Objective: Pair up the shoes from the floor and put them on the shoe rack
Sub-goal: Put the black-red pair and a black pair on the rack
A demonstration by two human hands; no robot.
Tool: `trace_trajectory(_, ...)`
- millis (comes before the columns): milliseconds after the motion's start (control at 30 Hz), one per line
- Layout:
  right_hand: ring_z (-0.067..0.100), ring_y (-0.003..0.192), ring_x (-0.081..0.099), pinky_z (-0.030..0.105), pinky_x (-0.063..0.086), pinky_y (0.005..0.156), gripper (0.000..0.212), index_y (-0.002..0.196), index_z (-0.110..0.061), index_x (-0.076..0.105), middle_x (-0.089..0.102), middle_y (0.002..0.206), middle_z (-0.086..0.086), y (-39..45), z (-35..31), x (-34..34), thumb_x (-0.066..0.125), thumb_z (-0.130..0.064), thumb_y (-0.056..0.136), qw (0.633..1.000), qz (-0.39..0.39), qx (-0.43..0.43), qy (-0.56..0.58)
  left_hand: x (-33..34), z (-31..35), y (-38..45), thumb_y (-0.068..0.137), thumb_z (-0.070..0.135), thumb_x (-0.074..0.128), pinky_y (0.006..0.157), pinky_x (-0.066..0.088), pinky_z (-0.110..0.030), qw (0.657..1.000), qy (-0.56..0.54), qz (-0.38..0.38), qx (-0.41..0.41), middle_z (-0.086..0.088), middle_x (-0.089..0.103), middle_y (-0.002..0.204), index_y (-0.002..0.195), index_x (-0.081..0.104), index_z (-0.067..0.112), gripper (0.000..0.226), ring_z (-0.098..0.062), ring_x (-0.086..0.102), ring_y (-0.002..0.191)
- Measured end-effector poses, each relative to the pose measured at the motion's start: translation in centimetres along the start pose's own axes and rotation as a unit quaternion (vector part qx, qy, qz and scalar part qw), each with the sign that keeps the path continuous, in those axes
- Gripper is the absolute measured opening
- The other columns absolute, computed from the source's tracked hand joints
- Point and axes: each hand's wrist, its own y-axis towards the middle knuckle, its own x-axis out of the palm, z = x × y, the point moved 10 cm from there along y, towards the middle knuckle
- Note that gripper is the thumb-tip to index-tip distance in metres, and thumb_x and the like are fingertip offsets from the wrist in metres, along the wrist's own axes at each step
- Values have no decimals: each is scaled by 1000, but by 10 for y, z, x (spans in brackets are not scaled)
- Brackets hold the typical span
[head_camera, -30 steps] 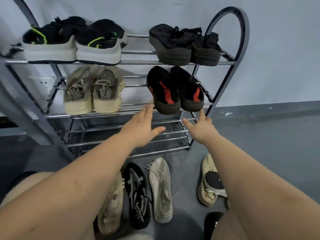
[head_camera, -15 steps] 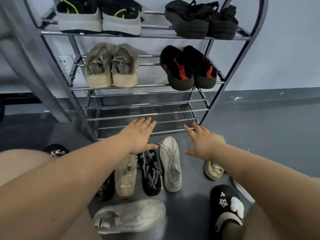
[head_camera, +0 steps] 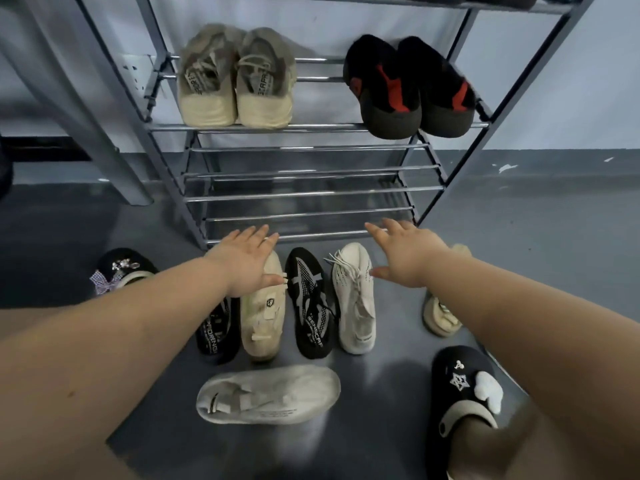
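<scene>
Both hands, left [head_camera: 247, 259] and right [head_camera: 403, 252], hover flat-fingered, holding nothing, over 4 floor shoes [head_camera: 353, 299] before the rack [head_camera: 311, 194].

Chrome-silver shoe rack [head_camera: 304, 127]. Beige sneakers [head_camera: 235, 77], cream soles. Black slippers [head_camera: 408, 88], red markings. On dark grey floor [head_camera: 536, 237]: cream shoe [head_camera: 265, 317]; black shoe [head_camera: 311, 306], white mesh pattern; white laced sneaker [head_camera: 355, 299]; pale grey shoe [head_camera: 268, 394]; black clog [head_camera: 462, 386], white star charm.
</scene>
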Motion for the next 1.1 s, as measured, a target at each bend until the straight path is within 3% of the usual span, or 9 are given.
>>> trace_trajectory(367,31,140,27,43,37,105,82,153,-21,3,19,155,11,25,-44,96,46,-54,92,994,-82,-12,71,97,30,16,93,60,33,120,1,-39,994,-74,-84,19,-7,-14,159,151,-9,18,83,-23,-7,147)
trace_trajectory(667,30,139,27,43,37,106,75,152,-20,4,19,155,10,34,-58,150,44,-45,94,984,-131,-7,120,119,59,44,94,57,32,119,0,-37,990,-100,-102,15,-8,-11,159,151,-7,17,80,-24,-5,147)
trace_trajectory(800,32,141,24,45,35,107,77,152,-18,6,17,156,12,45,-66,151,44,-50,93,982,-135,-12,134,128,69,53,94,58,31,119,1,-38,987,-104,-122,16,-9,-10,159,151,-7,17,80,-25,-4,147)
trace_trajectory(1100,34,143,18,47,26,114,74,151,-18,14,23,154,11,80,-86,167,35,-60,93,979,-137,-20,149,149,61,72,93,59,32,119,3,-41,979,-157,-125,-28,-7,4,160,149,19,16,72,-28,4,146)
